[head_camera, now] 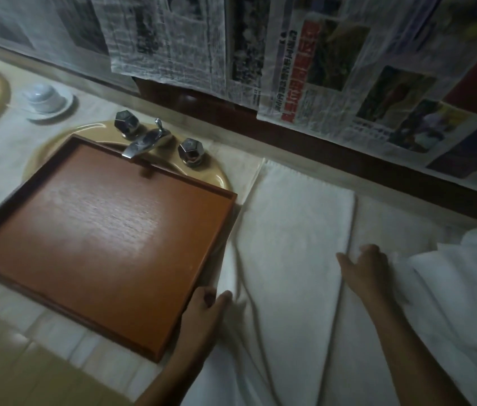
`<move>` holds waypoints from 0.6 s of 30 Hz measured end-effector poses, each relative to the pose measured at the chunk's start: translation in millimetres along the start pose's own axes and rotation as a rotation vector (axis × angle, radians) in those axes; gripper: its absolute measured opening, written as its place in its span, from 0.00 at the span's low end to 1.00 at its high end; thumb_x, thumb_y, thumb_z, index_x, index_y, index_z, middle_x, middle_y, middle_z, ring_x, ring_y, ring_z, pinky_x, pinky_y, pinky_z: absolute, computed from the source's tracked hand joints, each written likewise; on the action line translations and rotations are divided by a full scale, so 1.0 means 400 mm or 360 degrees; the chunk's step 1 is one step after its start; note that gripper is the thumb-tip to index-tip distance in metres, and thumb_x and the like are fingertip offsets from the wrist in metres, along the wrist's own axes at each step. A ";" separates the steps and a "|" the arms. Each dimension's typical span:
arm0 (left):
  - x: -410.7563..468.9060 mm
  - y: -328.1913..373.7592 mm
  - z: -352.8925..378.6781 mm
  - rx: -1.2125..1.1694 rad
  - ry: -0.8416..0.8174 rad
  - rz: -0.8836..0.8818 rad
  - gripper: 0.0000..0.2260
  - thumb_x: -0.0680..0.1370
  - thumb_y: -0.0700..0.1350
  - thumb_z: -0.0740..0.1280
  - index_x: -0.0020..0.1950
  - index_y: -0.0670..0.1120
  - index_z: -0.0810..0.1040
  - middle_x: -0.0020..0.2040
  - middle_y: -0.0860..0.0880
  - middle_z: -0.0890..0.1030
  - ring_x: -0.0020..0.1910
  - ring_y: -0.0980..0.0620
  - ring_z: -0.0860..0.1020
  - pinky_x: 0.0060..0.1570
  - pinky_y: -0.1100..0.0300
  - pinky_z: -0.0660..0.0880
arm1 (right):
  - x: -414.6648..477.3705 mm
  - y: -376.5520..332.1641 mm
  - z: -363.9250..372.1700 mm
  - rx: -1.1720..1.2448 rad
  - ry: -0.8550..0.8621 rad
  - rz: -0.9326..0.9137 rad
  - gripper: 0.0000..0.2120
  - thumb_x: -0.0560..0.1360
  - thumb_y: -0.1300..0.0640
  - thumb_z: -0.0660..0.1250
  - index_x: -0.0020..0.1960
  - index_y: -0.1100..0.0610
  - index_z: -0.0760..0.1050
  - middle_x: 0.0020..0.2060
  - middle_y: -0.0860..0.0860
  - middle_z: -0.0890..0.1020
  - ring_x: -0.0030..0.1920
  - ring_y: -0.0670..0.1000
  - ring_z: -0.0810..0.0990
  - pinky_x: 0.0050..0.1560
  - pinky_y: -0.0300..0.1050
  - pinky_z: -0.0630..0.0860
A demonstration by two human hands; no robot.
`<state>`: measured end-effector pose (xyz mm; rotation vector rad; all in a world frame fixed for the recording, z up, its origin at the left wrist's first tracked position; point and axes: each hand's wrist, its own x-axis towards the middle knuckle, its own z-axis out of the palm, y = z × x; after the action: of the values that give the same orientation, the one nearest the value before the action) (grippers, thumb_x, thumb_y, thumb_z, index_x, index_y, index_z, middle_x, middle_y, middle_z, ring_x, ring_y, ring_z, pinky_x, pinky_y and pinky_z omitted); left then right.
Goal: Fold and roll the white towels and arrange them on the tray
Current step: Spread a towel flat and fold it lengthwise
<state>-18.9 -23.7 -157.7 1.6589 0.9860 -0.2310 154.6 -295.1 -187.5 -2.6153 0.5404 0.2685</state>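
Note:
A brown wooden tray (108, 227) lies over the sink, bare inside. To its right a white towel (290, 230) is spread flat on the counter, folded lengthwise into a long strip. My left hand (205, 312) rests on the towel's left edge beside the tray's near right corner, fingers loosely bent. My right hand (363, 268) lies on the towel's right edge, fingers spread and slightly curled into the cloth. A heap of more white towels (465, 276) sits at the far right.
The yellow sink (202, 171) with a chrome faucet (146, 139) and two knobs is under the tray's far side. A white cup on a saucer (45, 99) stands at the back left. Newspaper (348, 68) covers the wall behind.

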 end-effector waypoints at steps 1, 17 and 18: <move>-0.014 -0.016 -0.007 0.0016 -0.0060 -0.0052 0.12 0.78 0.54 0.72 0.49 0.46 0.79 0.44 0.45 0.82 0.41 0.48 0.79 0.41 0.55 0.74 | -0.013 0.025 -0.002 -0.0033 -0.0097 0.0004 0.26 0.76 0.46 0.74 0.62 0.65 0.75 0.57 0.65 0.81 0.59 0.66 0.80 0.60 0.55 0.76; -0.151 -0.182 -0.026 0.0328 0.0162 -0.0044 0.17 0.68 0.59 0.76 0.44 0.46 0.81 0.39 0.45 0.82 0.38 0.45 0.82 0.38 0.48 0.78 | 0.063 0.181 0.048 0.0350 -0.0355 -0.0123 0.25 0.68 0.34 0.65 0.44 0.56 0.79 0.43 0.57 0.86 0.45 0.62 0.86 0.50 0.59 0.83; -0.149 -0.182 -0.027 0.0283 0.0159 -0.0057 0.15 0.72 0.56 0.77 0.45 0.46 0.81 0.41 0.45 0.83 0.39 0.45 0.82 0.39 0.48 0.79 | 0.057 0.181 0.047 0.0388 -0.0342 -0.0095 0.28 0.64 0.30 0.64 0.45 0.55 0.79 0.43 0.55 0.86 0.45 0.61 0.86 0.49 0.60 0.83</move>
<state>-111.2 -41.7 -169.5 1.8301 1.0966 -0.2685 143.2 -353.2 -238.8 -2.3275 0.3938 0.4303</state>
